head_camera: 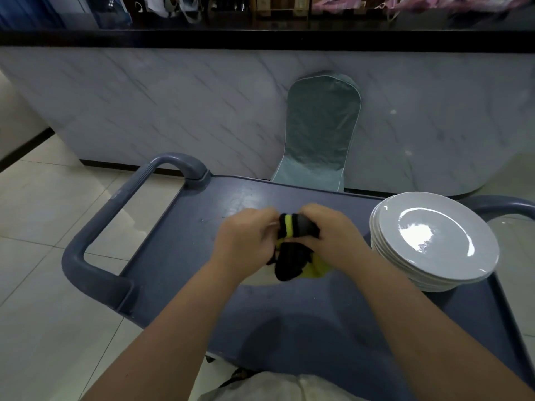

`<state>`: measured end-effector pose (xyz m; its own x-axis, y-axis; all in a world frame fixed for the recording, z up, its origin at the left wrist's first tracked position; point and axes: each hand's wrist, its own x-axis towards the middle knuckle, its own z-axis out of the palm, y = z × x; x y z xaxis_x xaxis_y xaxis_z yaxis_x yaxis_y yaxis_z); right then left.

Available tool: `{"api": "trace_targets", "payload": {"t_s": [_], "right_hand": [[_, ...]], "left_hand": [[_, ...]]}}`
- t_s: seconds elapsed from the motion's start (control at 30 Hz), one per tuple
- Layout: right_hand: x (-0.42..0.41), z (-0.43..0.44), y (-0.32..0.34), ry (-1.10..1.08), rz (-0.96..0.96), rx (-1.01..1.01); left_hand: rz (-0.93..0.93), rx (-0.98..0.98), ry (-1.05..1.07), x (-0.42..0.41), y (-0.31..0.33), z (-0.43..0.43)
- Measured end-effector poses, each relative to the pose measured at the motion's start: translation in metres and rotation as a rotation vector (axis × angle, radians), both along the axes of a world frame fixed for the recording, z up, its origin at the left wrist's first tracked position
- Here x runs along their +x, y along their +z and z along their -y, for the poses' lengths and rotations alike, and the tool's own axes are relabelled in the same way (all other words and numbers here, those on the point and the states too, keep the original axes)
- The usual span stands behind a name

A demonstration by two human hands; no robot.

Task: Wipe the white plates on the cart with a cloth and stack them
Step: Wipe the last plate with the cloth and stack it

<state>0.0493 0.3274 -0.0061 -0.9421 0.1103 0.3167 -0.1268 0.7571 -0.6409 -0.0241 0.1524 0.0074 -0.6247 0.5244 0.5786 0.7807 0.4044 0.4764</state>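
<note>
A stack of several white plates [434, 241] stands on the right side of the grey-blue cart [202, 235]. Over the middle of the cart, both hands hold a bunched black and yellow cloth [292, 256]. My left hand [246, 241] grips its left side with curled fingers. My right hand [333, 235] grips its top and right side, close to the left rim of the plate stack. Part of the cloth is hidden between the two hands.
The cart has a thick handle [95, 227] on its left end and another handle [503, 205] at the right, behind the plates. A chair with a pale green cover [318, 131] stands behind the cart against a marble counter front [173, 111]. Tiled floor lies to the left.
</note>
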Motion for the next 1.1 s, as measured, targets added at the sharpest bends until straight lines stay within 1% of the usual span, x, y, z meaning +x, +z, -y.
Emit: {"api": "trace_targets", "payload": {"t_s": [0.03,0.07,0.13,0.17,0.2,0.23,0.3,0.33,0.37,0.4,0.43,0.47,0.5,0.53,0.57,0.6,0.63,0.67,0.7,0.73,0.8,0.83,0.87,0.9,0.97,1.03,1.07,1.1], "right_hand": [[-0.003,0.000,0.001,-0.039,-0.017,-0.045],[-0.004,-0.002,0.003,-0.110,-0.049,-0.214],[0.001,-0.009,0.004,-0.242,-0.091,-0.640],[0.006,-0.012,0.003,-0.272,-0.084,-0.731],[0.009,-0.014,0.001,-0.273,-0.068,-0.689],[0.012,-0.015,0.001,-0.252,-0.041,-0.556],[0.012,-0.011,0.004,-0.132,0.018,-0.155],[0.009,-0.009,0.007,-0.053,0.002,-0.011],[0.006,-0.008,0.011,-0.016,-0.033,0.035],[0.002,-0.008,0.017,-0.044,-0.074,-0.031],[0.000,-0.009,0.023,-0.117,-0.119,-0.203],[0.000,-0.013,0.026,-0.211,-0.159,-0.409],[0.002,-0.016,0.023,-0.292,-0.168,-0.616],[0.005,-0.018,0.016,-0.348,-0.148,-0.783],[0.009,-0.018,0.005,-0.396,-0.106,-0.883],[0.014,-0.016,-0.008,-0.434,-0.049,-0.935],[0.019,-0.013,-0.020,-0.473,0.010,-0.951],[0.023,-0.010,-0.030,-0.508,0.057,-0.934],[0.027,-0.008,-0.038,-0.540,0.077,-0.879],[0.030,-0.007,-0.042,-0.554,0.066,-0.794],[0.031,-0.009,-0.039,-0.499,0.032,-0.604],[0.030,-0.010,-0.033,-0.447,0.030,-0.487],[0.028,-0.010,-0.026,-0.384,0.029,-0.361],[0.025,-0.009,-0.018,-0.329,0.026,-0.261],[0.019,-0.006,0.002,-0.269,-0.011,-0.178],[0.016,-0.009,0.024,-0.251,-0.060,-0.192],[0.017,-0.012,0.032,-0.248,-0.085,-0.240],[0.019,-0.014,0.036,-0.272,-0.107,-0.325]], "left_hand": [[0.025,0.048,0.025,-0.002,0.002,-0.001],[0.105,0.153,0.073,-0.004,0.007,-0.001],[0.289,0.374,0.159,-0.004,0.010,0.003],[0.339,0.407,0.171,-0.003,0.008,0.003],[0.318,0.379,0.146,-0.003,0.006,0.004],[0.224,0.300,0.100,-0.001,0.005,0.002],[-0.073,0.091,0.004,0.000,-0.001,-0.006],[-0.181,0.039,-0.035,-0.003,-0.002,-0.008],[-0.214,0.039,-0.047,-0.006,0.001,-0.010],[-0.178,0.098,-0.023,-0.007,0.005,-0.010],[-0.061,0.218,0.040,-0.006,0.012,-0.009],[0.111,0.373,0.119,-0.004,0.017,-0.007],[0.301,0.513,0.218,-0.001,0.017,-0.006],[0.480,0.623,0.318,0.004,0.012,-0.007],[0.629,0.696,0.398,0.010,0.003,-0.010],[0.744,0.733,0.444,0.015,-0.011,-0.011],[0.829,0.719,0.455,0.020,-0.025,-0.010],[0.868,0.651,0.441,0.021,-0.038,-0.008],[0.842,0.533,0.404,0.021,-0.050,-0.003],[0.739,0.385,0.348,0.018,-0.058,0.002],[0.399,0.090,0.205,0.007,-0.057,0.008],[0.235,-0.006,0.128,0.003,-0.051,0.004],[0.117,-0.071,0.052,-0.001,-0.044,-0.003],[0.032,-0.109,0.005,-0.003,-0.035,-0.011],[-0.069,-0.097,-0.002,-0.006,-0.015,-0.027],[-0.160,-0.014,0.046,-0.012,-0.001,-0.031],[-0.165,0.036,0.078,-0.013,0.005,-0.030],[-0.099,0.114,0.115,-0.013,0.010,-0.028]]}}
